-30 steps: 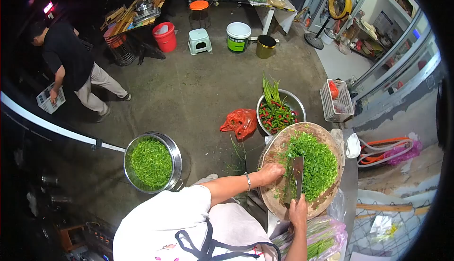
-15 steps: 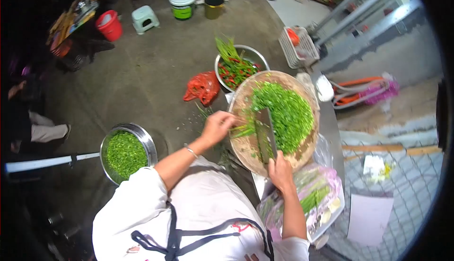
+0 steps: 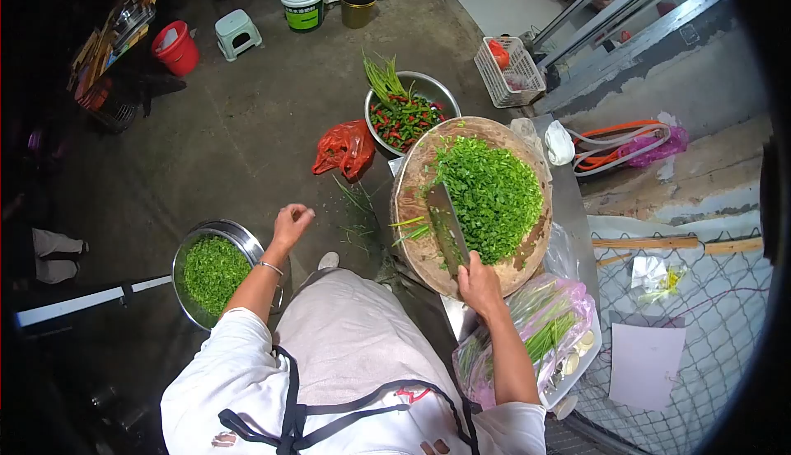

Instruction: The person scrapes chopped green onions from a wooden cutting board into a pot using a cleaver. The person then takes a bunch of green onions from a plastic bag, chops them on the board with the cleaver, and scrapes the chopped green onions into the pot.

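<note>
My right hand (image 3: 480, 280) grips the handle of a cleaver (image 3: 447, 226), whose broad blade rests on a round wooden chopping board (image 3: 424, 267). Beside the blade lies a heap of chopped green herbs (image 3: 494, 195), likely spring onion. A few uncut green stalks (image 3: 414, 232) lie at the board's left edge. Out over the floor, apart from the board, my left hand (image 3: 294, 222) has its fingers curled together; whether anything is in them is hidden. Below it stands a steel bowl (image 3: 183, 300) filled with chopped greens (image 3: 216, 272).
Behind the board sits a steel bowl (image 3: 449, 96) of red and green chillies (image 3: 404, 121), with a red plastic bag (image 3: 344, 148) beside it. Bagged long greens (image 3: 548, 335) lie at right. A white basket (image 3: 511, 76), a stool (image 3: 237, 30) and buckets stand further back.
My left hand has moved from the stalks at the board's edge leftward, out over the floor. The cleaver has shifted slightly left and stays in my right hand.
</note>
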`<state>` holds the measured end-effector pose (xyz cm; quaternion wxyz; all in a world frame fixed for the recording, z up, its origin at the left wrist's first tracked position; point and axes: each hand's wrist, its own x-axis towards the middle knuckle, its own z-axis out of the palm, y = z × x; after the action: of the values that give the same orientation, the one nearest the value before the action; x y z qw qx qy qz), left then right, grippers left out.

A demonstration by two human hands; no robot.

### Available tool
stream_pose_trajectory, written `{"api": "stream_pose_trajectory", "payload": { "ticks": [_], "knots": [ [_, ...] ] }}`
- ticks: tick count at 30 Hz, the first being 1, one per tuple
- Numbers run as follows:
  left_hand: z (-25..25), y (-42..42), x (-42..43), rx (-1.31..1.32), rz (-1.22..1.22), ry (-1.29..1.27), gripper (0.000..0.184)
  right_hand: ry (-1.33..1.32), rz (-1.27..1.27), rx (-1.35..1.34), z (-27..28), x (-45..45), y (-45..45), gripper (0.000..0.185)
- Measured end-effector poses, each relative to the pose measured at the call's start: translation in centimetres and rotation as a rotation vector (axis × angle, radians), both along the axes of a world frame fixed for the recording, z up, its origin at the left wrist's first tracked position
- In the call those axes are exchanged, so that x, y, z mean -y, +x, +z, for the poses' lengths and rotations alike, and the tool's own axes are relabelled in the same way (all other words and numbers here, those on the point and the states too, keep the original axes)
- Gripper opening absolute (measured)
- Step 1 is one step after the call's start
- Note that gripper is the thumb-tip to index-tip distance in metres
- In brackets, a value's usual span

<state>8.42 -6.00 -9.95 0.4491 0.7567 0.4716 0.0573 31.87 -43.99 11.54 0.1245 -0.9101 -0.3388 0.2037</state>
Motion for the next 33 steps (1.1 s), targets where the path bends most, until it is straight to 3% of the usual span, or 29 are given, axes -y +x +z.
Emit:
{"api": "stream_pose_trajectory", "payload": {
  "ticks": [1, 2, 5, 7, 8, 9, 11, 12, 15, 17, 19, 20, 23, 24, 25, 27, 28, 31, 33],
  "knots": [
    [0.3, -0.5, 0.0, -0.052, -0.084, 0.229, 0.07, 0.002, -0.007, 0.013, 0.4, 0.0, -0.5, 0.027],
    [0.8, -0.6, -0.5, -0.216, -0.092, 0.137, 0.091, 0.016, -0.009, 0.007, 1.0, -0.1, -1.0, 0.027],
    [1.8, -0.2, -1.4, -0.11, 0.008, 0.382, 0.07, -0.079, 0.067, 0.033, -0.2, -0.8, -1.6, 0.027],
    [3.3, 0.9, -3.7, -0.196, 0.024, 0.169, 0.045, -0.001, 0.028, 0.002, -1.1, -0.3, -1.2, 0.03],
    [2.3, 0.7, -4.8, -0.136, -0.027, 0.164, 0.043, -0.018, 0.044, 0.075, -1.0, -0.3, -1.3, 0.033],
    [4.3, 0.7, -4.3, -0.019, 0.091, 0.1, 0.041, -0.025, 0.043, 0.047, -0.6, -0.2, -1.3, 0.034],
    [0.6, 0.6, -4.4, -0.052, 0.053, 0.198, 0.029, -0.01, 0.074, 0.083, 0.1, -0.1, -1.7, 0.032],
    [2.5, 0.6, -3.5, -0.042, 0.046, 0.233, 0.063, -0.005, 0.072, 0.078, 0.6, -0.6, -2.1, 0.031],
    [4.3, 2.1, -3.2, -0.137, -0.011, 0.135, 0.095, -0.025, 0.031, 0.032, -0.8, -1.3, -2.0, 0.029],
    [4.8, 2.5, -3.9, -0.064, -0.072, 0.237, 0.055, 0.023, 0.012, 0.042, -0.8, -0.9, -1.9, 0.03],
    [6.3, 2.9, -5.1, -0.068, -0.161, 0.248, 0.04, 0.055, 0.008, 0.037, -0.4, -1.1, -2.4, 0.03],
    [6.7, 3.3, -5.7, -0.072, -0.118, 0.17, 0.049, 0.064, 0.016, 0.035, -0.1, -1.3, -2.7, 0.029],
    [2.8, 3.8, -6.0, 0.024, -0.057, 0.264, 0.047, 0.05, 0.024, 0.016, -0.1, -1.8, -3.5, 0.029],
    [4.2, 3.8, -5.4, -0.024, -0.11, 0.298, 0.03, 0.1, 0.013, -0.008, -0.8, -1.6, -3.0, 0.029],
    [5.0, 4.1, -4.6, 0.065, -0.049, 0.292, 0.027, 0.15, 0.009, -0.029, -0.9, -1.5, -2.4, 0.029],
    [5.5, 3.9, -2.6, 0.234, 0.069, 0.278, 0.036, 0.134, -0.068, -0.067, -0.3, -0.7, -1.7, 0.029],
    [5.4, 3.6, -2.3, 0.216, 0.014, 0.332, 0.057, 0.151, -0.088, -0.078, 0.1, -0.3, -1.6, 0.029],
    [7.6, 2.8, -1.1, 0.264, -0.01, -0.129, 0.045, 0.191, -0.015, -0.061, 1.1, -0.1, -1.6, 0.029],
    [7.0, 3.0, 1.1, 0.238, -0.074, 0.153, 0.036, 0.127, 0.065, -0.045, -0.5, 0.0, -1.3, 0.03]
  ]
}}
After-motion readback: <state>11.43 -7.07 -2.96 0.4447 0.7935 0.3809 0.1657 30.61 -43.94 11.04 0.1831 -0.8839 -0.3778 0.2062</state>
